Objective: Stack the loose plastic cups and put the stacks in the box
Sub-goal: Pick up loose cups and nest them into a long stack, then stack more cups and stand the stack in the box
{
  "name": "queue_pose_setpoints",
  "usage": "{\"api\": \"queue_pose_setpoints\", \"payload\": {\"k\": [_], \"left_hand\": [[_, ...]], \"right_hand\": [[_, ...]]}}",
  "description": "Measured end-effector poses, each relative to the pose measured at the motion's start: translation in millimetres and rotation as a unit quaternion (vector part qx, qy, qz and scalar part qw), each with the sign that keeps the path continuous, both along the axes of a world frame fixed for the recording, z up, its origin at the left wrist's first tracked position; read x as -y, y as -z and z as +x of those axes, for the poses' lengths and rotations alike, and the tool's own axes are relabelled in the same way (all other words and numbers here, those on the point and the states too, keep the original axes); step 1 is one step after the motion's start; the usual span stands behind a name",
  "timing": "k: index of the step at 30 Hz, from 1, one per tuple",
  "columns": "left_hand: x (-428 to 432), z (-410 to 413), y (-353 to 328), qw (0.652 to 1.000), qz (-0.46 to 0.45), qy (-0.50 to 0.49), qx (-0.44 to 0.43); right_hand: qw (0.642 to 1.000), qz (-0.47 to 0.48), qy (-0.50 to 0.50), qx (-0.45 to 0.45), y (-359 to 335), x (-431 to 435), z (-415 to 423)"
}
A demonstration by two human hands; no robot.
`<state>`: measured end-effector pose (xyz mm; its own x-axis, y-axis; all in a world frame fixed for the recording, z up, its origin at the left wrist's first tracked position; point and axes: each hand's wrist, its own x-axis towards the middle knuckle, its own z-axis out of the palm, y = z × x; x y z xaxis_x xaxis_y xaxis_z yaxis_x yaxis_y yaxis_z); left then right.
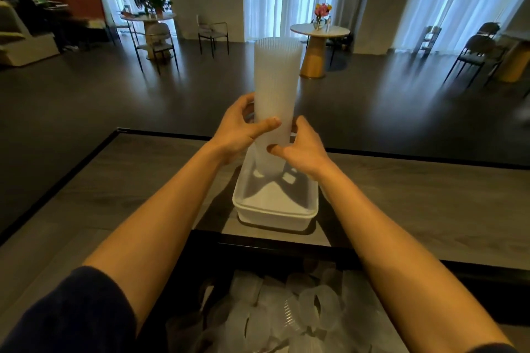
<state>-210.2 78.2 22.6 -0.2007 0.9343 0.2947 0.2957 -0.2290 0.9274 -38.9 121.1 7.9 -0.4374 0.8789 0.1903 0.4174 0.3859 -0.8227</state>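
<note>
Tall stack of ribbed clear cups (276, 80) is held upright over the white box (275, 210), with its lower end down between the box walls; can't tell if it touches the bottom. The box sits on a grey wood-look table (114, 195) in a big room with a dark floor, white curtains and round café tables. Nearer the camera, a dark bin (198, 249) holds a heap of loose cups (286, 309). The left hand (241, 127) and right hand (304, 149) both wrap the stack low down, thumbs across the front, fingers curled round it.
</note>
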Motion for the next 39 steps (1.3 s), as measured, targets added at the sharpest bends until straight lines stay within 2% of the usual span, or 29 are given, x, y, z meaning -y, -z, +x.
{"api": "queue_pose_setpoints", "payload": {"k": [17, 21, 24, 27, 29, 34, 39], "left_hand": [[-2.8, -7.6, 1.5, 0.998, 0.009, 0.024, -0.065], [-1.4, -5.8, 1.5, 0.996, -0.03, -0.021, -0.087], [8.1, 3.4, 5.4, 0.988, -0.075, -0.121, -0.059], [32.4, 19.9, 9.1, 0.967, -0.025, -0.252, -0.038], [54.6, 36.2, 7.8, 0.958, 0.009, -0.284, -0.036], [110.7, 86.7, 16.6, 0.956, 0.077, -0.271, -0.084], [154.7, 141.9, 52.0, 0.967, 0.106, -0.184, -0.139]], "right_hand": [[0.999, -0.016, 0.028, -0.029, 2.7, -3.3, -14.7], [0.999, -0.033, 0.037, 0.018, 0.3, -2.6, -11.7], [0.996, -0.029, 0.066, 0.043, -3.1, 7.5, -4.1], [0.996, -0.002, 0.086, 0.013, -7.1, 28.6, 12.1], [0.995, 0.017, 0.093, -0.014, -10.1, 48.7, 26.4], [0.99, 0.056, 0.116, -0.062, -2.0, 108.7, 70.5], [0.988, 0.058, 0.126, -0.07, 31.3, 163.6, 122.3]]}}
